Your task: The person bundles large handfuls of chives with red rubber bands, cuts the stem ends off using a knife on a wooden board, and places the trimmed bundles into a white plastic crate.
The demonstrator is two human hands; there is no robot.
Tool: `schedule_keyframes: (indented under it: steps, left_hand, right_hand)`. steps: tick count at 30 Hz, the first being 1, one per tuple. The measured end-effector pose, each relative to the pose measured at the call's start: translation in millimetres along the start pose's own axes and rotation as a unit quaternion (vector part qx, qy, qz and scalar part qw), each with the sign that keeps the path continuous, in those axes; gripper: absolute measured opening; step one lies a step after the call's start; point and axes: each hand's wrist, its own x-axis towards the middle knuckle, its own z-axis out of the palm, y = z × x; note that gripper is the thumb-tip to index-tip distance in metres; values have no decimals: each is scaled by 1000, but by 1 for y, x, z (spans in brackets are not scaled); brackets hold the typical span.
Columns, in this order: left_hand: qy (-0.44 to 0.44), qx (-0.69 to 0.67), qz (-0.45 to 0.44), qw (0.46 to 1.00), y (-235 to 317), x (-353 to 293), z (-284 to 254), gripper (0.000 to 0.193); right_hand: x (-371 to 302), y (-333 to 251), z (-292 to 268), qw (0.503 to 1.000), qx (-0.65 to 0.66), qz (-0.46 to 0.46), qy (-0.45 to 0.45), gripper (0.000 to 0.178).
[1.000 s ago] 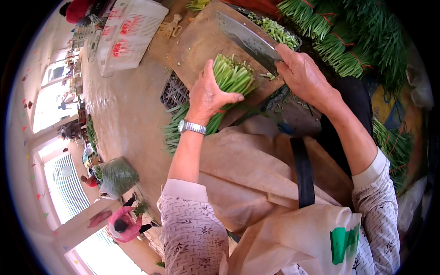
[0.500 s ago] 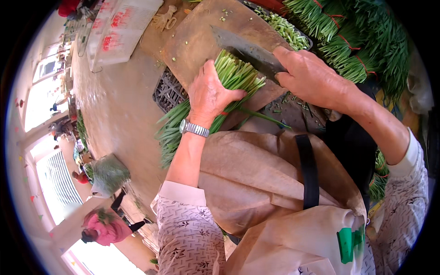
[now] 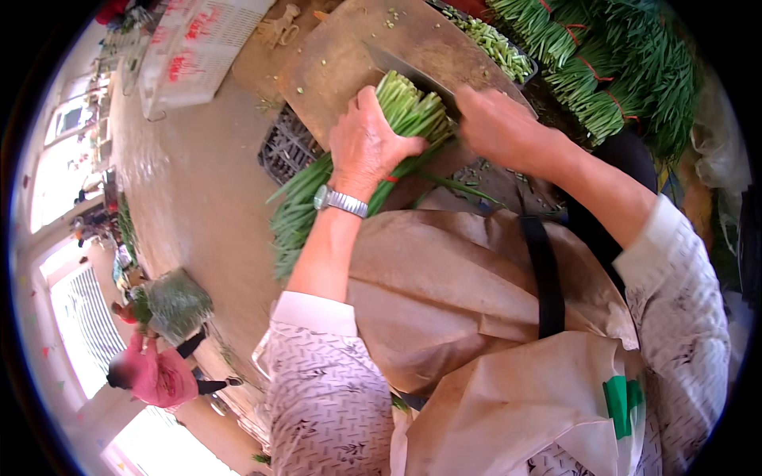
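My left hand (image 3: 367, 143) is wrapped round a bunch of garlic chives (image 3: 413, 109), its cut stem ends pointing away and its long leaves hanging down to the left of my wrist. A bit of red band shows round the bunch below my thumb. In my right hand (image 3: 508, 131), slightly blurred, is a cleaver (image 3: 411, 71). Its blade stands nearly edge-on along the stem ends, over a worn brown chopping board (image 3: 325, 59). My fingers hide the cleaver's handle.
Banded bunches of chives (image 3: 595, 87) lie at the upper right. A dark crate of cut stem ends (image 3: 500, 44) sits beyond the board. Left of the board are a black plastic crate (image 3: 287, 147) and a white printed sack (image 3: 202, 55). A person in pink (image 3: 164, 377) is at far left.
My right hand has moved left, bringing the cleaver against the stem ends and turning its blade from broad face to nearly edge-on. The person in pink now reaches toward a bagged green bundle.
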Motion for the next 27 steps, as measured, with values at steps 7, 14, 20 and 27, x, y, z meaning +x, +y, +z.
schedule_keyframes:
  steps: [7, 14, 20, 27]
  left_hand:
    - [-29, -15, -13, 999, 25, 1, -6, 87]
    - [35, 34, 18, 999, 7, -25, -14, 89]
    - [-72, 24, 40, 996, 5, -22, -42, 109]
    - [-101, -61, -65, 991, -4, -11, -31, 104]
  right_hand:
    - [10, 2, -3, 999, 1, -10, 47, 20]
    - [7, 24, -6, 991, 62, 30, 113, 18]
    - [-8, 20, -25, 990, 59, -12, 124, 17]
    - [-26, 4, -31, 991, 95, -11, 91, 16]
